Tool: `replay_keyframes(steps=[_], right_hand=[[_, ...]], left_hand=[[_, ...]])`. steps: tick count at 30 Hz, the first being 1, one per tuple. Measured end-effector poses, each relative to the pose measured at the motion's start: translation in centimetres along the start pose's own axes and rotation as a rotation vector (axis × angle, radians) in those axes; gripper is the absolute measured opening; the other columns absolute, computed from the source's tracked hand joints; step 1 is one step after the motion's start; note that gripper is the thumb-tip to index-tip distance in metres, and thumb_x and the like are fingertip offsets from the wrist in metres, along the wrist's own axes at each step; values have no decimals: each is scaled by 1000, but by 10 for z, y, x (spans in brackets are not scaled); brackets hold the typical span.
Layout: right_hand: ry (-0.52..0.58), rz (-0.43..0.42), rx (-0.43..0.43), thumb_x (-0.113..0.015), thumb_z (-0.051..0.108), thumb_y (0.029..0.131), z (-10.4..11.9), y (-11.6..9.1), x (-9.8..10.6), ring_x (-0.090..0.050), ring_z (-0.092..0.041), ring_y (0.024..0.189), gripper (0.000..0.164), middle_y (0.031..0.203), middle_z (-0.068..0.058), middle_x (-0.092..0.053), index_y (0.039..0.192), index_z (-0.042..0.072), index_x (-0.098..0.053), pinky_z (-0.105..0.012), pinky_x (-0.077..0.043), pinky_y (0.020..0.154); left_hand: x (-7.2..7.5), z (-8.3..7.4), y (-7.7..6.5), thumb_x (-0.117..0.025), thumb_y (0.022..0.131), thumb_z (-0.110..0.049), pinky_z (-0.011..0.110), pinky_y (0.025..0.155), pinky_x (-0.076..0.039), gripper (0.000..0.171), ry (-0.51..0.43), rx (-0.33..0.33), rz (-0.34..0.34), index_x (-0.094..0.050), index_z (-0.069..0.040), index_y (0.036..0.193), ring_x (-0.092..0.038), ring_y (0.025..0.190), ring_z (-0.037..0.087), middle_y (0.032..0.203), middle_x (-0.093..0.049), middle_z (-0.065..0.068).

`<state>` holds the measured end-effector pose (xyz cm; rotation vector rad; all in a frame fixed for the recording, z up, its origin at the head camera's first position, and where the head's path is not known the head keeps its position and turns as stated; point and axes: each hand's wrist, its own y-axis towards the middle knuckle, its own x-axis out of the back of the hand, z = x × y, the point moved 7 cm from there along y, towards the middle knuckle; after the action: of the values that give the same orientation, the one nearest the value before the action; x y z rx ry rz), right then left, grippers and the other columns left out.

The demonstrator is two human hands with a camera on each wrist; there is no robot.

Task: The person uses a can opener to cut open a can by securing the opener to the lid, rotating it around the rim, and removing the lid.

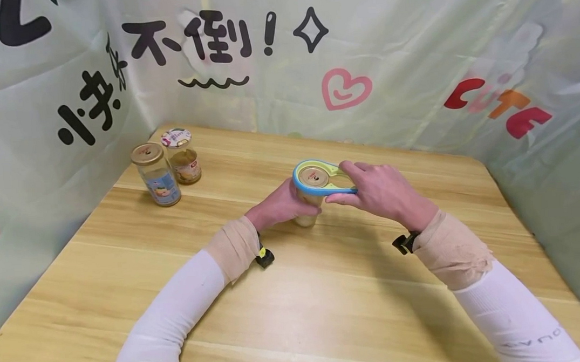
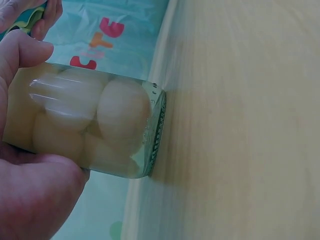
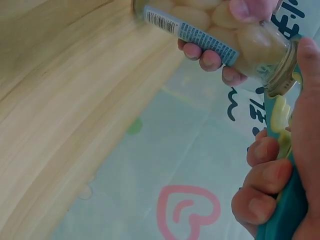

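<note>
A glass jar (image 2: pixel 95 117) of pale round fruit stands on the table, its gold lid (image 1: pixel 314 176) facing up. My left hand (image 1: pixel 283 203) grips the jar round its side. Around the lid sits the loop of a blue and green jar opener (image 1: pixel 319 191). My right hand (image 1: pixel 383 190) holds the opener's handles, its fingers (image 3: pixel 265 175) curled round them in the right wrist view. A blue label (image 3: pixel 192 37) with a barcode shows on the jar there. Part of the jar's side is hidden behind my left hand.
Toward the back left of the wooden table (image 1: pixel 295 310) stand two more jars: a gold-lidded one (image 1: pixel 160 178) with a blue label and a white-lidded one (image 1: pixel 184 161) with darker contents. Printed cloth (image 1: pixel 401 46) hangs behind and beside the table.
</note>
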<state>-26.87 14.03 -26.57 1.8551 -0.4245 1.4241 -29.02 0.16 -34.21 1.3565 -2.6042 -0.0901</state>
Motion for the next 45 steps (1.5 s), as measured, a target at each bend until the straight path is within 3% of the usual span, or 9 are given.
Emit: replay_keyframes(steps=[17,25,33,45], right_hand=[[50,-18,105,-65,65,77,-9,6,-2,-37,-10,43,64,67,4,-49,106,9,-53,-26,-31,40],[93,20,100,-68,62,77,-13,8,-5,-38,-10,44,64,70,4,-52,110,10,-53,-25,-31,41],[129,33,86,-69,59,77,-17,10,-6,-43,-11,50,66,76,1,-56,116,8,-53,-26,-38,47],[156,47,36,-69,60,77,-19,8,-5,-42,-10,50,66,70,4,-50,116,9,-53,-27,-38,47]], left_hand=[[0,3,2,-75,74,-3,38,102,-38,71,-6,11,21,-43,-13,137,-51,115,20,127,-53,5],[2,26,13,-78,73,-6,38,101,-39,73,-15,-4,27,-43,-18,136,-52,114,20,127,-53,3],[3,28,12,-77,74,-7,39,97,-43,69,-10,-8,31,-44,-19,134,-53,110,22,123,-54,4],[3,29,13,-77,74,-7,38,96,-43,67,-1,15,20,-45,-17,132,-54,108,21,120,-56,5]])
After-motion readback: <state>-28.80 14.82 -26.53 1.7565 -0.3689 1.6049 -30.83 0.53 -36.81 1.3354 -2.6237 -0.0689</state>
